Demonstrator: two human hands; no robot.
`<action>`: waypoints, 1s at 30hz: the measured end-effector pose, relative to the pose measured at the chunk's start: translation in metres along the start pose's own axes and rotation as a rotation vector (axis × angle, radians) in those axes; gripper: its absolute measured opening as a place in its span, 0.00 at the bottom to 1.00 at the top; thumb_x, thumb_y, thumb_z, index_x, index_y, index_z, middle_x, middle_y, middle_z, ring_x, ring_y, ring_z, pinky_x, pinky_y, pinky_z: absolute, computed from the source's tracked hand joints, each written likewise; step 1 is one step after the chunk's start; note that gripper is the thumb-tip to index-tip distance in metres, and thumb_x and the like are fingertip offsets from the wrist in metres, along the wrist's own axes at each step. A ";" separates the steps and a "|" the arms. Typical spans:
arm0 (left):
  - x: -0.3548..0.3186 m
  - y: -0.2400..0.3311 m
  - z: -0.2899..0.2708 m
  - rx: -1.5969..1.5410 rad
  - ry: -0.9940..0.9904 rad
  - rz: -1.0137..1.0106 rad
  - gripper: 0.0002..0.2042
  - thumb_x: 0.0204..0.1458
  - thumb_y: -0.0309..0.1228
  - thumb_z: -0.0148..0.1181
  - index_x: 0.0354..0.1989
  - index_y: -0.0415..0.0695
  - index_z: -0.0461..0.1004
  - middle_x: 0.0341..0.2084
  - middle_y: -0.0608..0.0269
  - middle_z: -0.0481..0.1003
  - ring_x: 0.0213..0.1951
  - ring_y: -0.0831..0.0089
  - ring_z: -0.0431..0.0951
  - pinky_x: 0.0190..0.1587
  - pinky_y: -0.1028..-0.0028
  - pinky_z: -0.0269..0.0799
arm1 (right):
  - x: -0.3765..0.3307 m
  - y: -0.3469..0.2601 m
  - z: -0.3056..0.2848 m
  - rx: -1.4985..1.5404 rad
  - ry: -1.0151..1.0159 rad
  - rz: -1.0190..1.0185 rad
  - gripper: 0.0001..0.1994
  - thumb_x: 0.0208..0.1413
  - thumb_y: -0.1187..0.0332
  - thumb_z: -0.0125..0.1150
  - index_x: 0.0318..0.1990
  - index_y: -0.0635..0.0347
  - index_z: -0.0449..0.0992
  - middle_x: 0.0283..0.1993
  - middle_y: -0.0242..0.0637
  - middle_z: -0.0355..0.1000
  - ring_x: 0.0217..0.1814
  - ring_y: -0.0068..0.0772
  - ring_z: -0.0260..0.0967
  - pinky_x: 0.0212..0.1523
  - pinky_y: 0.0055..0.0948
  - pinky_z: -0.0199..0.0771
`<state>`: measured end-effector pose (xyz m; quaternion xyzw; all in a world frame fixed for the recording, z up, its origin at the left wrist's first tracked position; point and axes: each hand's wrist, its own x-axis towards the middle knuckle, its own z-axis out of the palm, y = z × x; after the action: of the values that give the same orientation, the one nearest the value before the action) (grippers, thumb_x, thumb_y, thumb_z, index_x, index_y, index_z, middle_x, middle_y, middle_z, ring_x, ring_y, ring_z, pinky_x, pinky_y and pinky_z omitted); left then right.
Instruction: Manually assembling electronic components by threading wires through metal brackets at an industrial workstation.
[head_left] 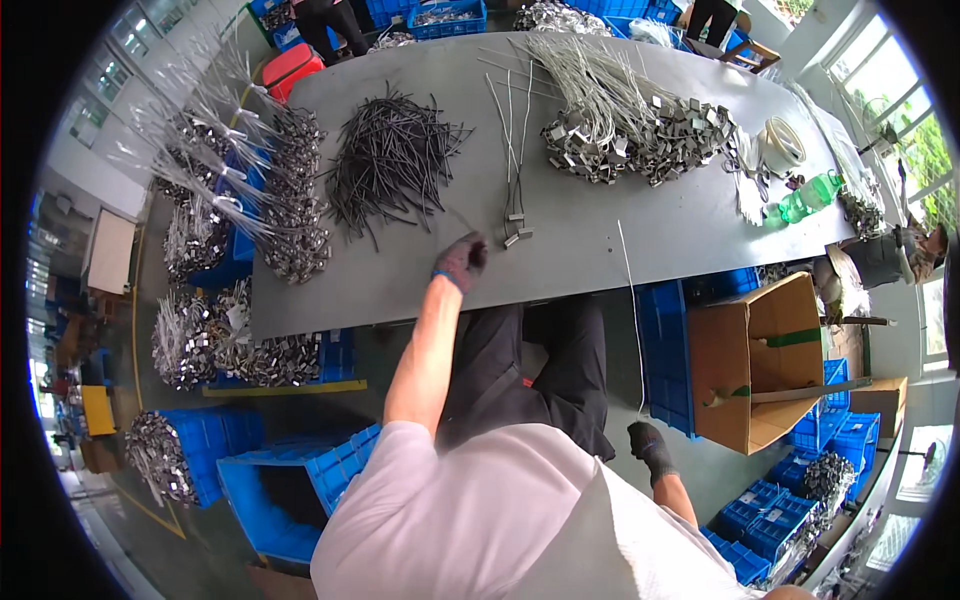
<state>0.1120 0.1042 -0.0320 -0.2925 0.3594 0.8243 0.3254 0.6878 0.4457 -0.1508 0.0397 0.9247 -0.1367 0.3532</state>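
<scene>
Though curled — right grip (pixel 652 447) at wire (pixel 632 290)

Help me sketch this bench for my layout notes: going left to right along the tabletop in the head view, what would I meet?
Metal-piece cluster by the left edge → pile of thin black strips → few loose metal pieces → large metal-piece heap → green bottle.

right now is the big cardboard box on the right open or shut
Open: the cardboard box has its mouth uncovered, so its brown inside walls show.
</scene>
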 end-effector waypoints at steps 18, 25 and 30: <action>-0.119 -0.048 0.165 0.031 -0.208 1.015 0.06 0.61 0.25 0.58 0.42 0.36 0.74 0.31 0.58 0.80 0.30 0.69 0.82 0.39 0.70 0.83 | 0.023 -0.088 -0.122 0.121 0.240 0.268 0.13 0.60 0.64 0.54 0.48 0.51 0.82 0.45 0.49 0.80 0.52 0.52 0.77 0.49 0.46 0.78; -0.139 -0.045 0.158 0.539 -0.347 0.707 0.11 0.60 0.32 0.62 0.29 0.38 0.78 0.23 0.62 0.79 0.28 0.75 0.80 0.34 0.74 0.79 | 0.017 -0.073 -0.106 0.064 0.097 0.236 0.14 0.61 0.63 0.53 0.48 0.53 0.82 0.45 0.49 0.79 0.51 0.54 0.77 0.51 0.46 0.77; -0.131 -0.074 0.161 0.574 -0.312 0.688 0.12 0.60 0.35 0.63 0.32 0.37 0.79 0.24 0.63 0.80 0.27 0.75 0.79 0.37 0.75 0.79 | 0.039 -0.151 -0.241 0.777 0.706 -0.179 0.13 0.62 0.61 0.60 0.45 0.61 0.80 0.40 0.46 0.80 0.36 0.42 0.78 0.39 0.35 0.74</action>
<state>0.2083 0.2269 0.1241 0.0724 0.5955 0.7857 0.1511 0.4787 0.3678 0.0290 0.1319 0.8683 -0.4770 -0.0333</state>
